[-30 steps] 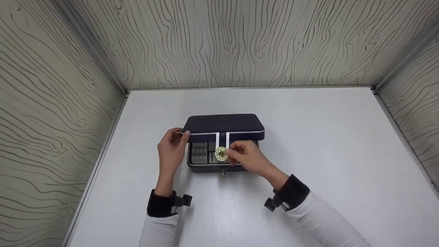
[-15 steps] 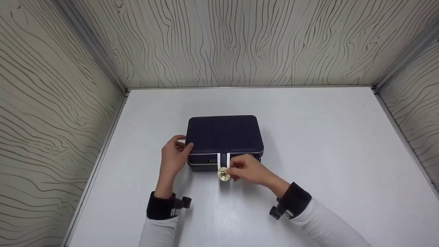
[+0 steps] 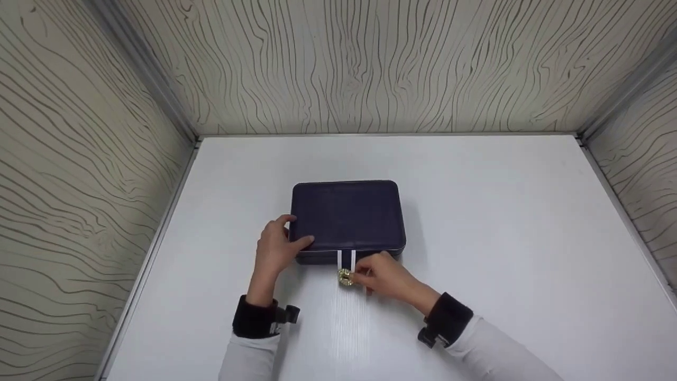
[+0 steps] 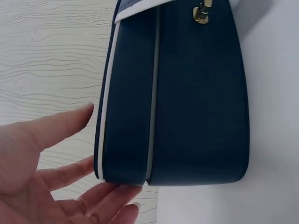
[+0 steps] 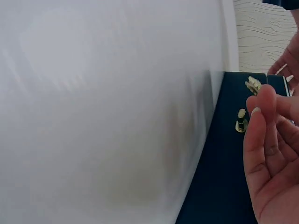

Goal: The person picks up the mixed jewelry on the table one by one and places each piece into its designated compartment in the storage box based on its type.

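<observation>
A dark navy jewellery box (image 3: pixel 346 214) lies with its lid down, flat on the table. From the lid's front edge hangs a short strap with white borders (image 3: pixel 346 259), ending in a sparkling gold ring-shaped clasp (image 3: pixel 346 277). My right hand (image 3: pixel 387 275) pinches this clasp between thumb and fingertips, just in front of the box. A gold post (image 5: pixel 241 121) juts from the box front, near the clasp. At the box's front left corner is my left hand (image 3: pixel 275 246), its thumb over the lid and its loosely spread fingers touching the side. The lid hides the compartments.
The white table (image 3: pixel 502 227) stretches around the box. Wood-patterned panels (image 3: pixel 381 63) stand behind it and at both sides, joined by grey metal strips. Each wrist wears a black band (image 3: pixel 255 317) with a small camera.
The lid has come down over the box, covering the compartments. My right hand has drawn the clasp down and toward me. The left hand has followed the lid down, its thumb farther onto the top.
</observation>
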Tool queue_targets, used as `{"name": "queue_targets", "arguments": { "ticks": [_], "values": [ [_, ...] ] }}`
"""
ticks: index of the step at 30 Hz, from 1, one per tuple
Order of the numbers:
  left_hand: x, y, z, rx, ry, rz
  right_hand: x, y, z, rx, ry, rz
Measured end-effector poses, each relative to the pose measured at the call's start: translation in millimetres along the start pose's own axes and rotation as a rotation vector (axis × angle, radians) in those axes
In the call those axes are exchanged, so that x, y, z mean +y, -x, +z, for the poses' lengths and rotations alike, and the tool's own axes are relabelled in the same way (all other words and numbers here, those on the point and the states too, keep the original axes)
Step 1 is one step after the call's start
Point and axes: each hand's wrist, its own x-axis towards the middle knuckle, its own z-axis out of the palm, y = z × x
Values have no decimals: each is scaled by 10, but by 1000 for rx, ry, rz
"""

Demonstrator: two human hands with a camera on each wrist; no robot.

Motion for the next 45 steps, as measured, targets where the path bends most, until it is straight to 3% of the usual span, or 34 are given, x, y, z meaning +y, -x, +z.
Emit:
{"name": "queue_targets", "arguments": {
  "ticks": [10, 17, 23, 36, 45],
  "values": [
    [155, 3, 127, -76, -172, 8, 59, -42, 43, 73, 135, -42],
    [195, -13, 122, -109, -203, 5, 62, -57, 81, 132, 179, -29],
    [200, -14, 120, -96, -210, 1, 55, -75, 123, 179, 233, -30],
    [214, -14, 121, -90, -228, 4, 27, -117, 141, 245, 476, -153],
    [201, -14, 137, -91, -228, 0, 10, -135, 177, 330, 592, -171]
  ]
}}
